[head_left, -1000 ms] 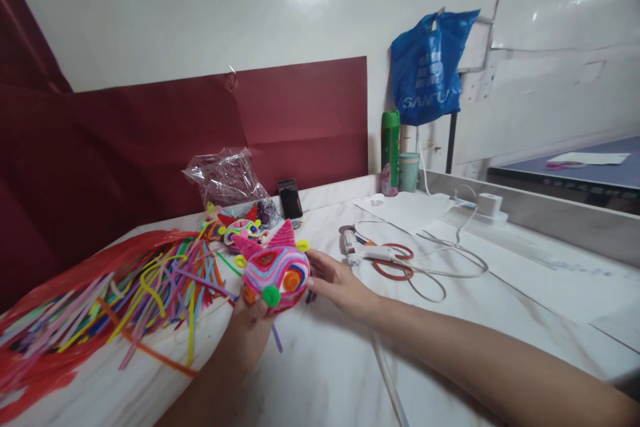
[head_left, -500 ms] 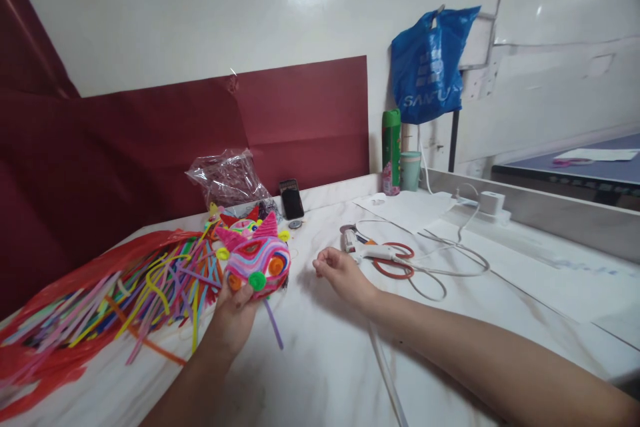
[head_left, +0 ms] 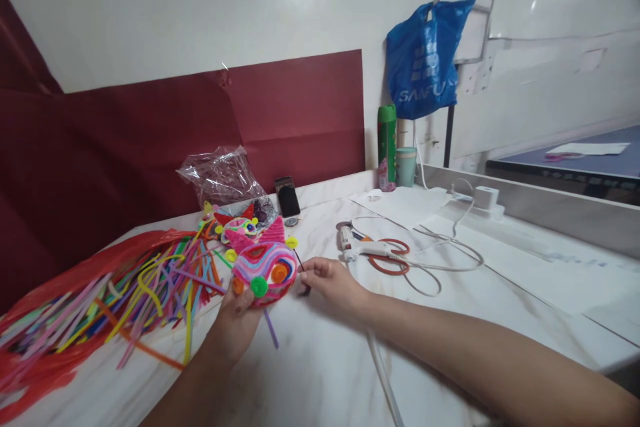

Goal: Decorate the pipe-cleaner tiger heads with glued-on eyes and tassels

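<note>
A pink striped craft face (head_left: 264,268) with pink ears, a green nose and orange spiral eyes is held up by my left hand (head_left: 239,317), thumb on its lower left front. At the face's right edge, my right hand (head_left: 331,282) pinches a thin dark strand (head_left: 300,261); its far end is hard to make out. Behind lies a second craft face (head_left: 239,230) with red ears. Many coloured pipe cleaners (head_left: 150,293) lie on red plastic (head_left: 45,383) to the left.
A white glue gun (head_left: 357,247) and red-handled scissors (head_left: 393,265) lie right of centre, with cables around them. Farther back are a phone (head_left: 287,197), clear plastic wrap (head_left: 220,177), a green bottle (head_left: 387,147), a cup (head_left: 405,167) and white paper (head_left: 405,207). A blue bag (head_left: 423,60) hangs above.
My right hand has moved left to the craft face's edge, and a dark strand now shows at its fingertips. My left hand still holds the face. The view has shifted slightly.
</note>
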`<state>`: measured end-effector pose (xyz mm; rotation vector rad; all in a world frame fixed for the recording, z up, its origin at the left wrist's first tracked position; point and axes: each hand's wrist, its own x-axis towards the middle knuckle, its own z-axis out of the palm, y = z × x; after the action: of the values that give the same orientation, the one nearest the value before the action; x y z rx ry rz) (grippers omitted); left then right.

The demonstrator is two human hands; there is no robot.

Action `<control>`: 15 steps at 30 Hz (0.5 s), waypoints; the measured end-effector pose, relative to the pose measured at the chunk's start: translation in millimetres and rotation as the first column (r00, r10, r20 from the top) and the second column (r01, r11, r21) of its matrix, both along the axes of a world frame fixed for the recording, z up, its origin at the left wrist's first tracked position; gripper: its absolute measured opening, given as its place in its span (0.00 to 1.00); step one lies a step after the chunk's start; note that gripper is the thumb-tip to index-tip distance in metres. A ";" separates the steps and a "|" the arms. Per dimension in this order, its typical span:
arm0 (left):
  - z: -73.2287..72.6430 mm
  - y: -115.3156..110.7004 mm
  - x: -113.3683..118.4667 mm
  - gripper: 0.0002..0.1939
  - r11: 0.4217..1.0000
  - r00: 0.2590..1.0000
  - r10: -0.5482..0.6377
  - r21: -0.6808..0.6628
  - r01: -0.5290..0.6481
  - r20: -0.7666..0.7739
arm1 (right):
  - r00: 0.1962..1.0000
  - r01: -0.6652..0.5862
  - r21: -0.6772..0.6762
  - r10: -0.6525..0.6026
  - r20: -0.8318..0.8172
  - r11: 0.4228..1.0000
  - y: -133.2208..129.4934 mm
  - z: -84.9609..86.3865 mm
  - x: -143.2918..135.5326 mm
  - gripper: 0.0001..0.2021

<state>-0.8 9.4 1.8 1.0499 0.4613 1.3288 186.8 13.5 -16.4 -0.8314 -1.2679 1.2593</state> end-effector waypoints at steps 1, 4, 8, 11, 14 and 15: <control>-0.2 0.6 -0.3 0.34 1.000 1.000 0.004 -0.011 -0.004 0.007 | 1.000 0.022 -0.016 -0.022 0.013 1.000 -0.6 0.3 0.3 0.17; -1.3 3.2 -2.1 0.33 0.999 0.999 0.027 -0.042 -0.025 0.031 | 0.993 0.107 -0.039 -0.105 0.047 0.993 -2.6 4.8 3.2 0.15; -1.6 4.3 -2.1 0.32 0.997 0.997 0.065 -0.046 -0.063 0.045 | 0.990 0.138 -0.049 -0.137 0.024 0.989 -6.1 12.8 6.6 0.14; -1.7 3.8 -1.2 0.32 0.996 0.996 0.073 -0.048 -0.071 0.045 | 0.988 0.139 -0.042 -0.136 0.070 0.989 -8.6 15.4 6.8 0.12; -2.5 4.2 -1.4 0.31 0.998 0.998 0.051 -0.041 -0.050 0.039 | 0.989 0.109 -0.010 -0.107 0.097 0.994 -8.9 13.7 5.4 0.10; -2.9 4.4 -1.7 0.30 0.998 0.998 0.041 -0.038 -0.040 0.039 | 0.991 0.101 0.002 -0.100 0.088 0.995 -8.5 12.5 4.9 0.10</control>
<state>-2.5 13.9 -1.1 0.9858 0.4781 1.3696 191.7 5.0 -3.9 -0.9500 -1.2783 1.1549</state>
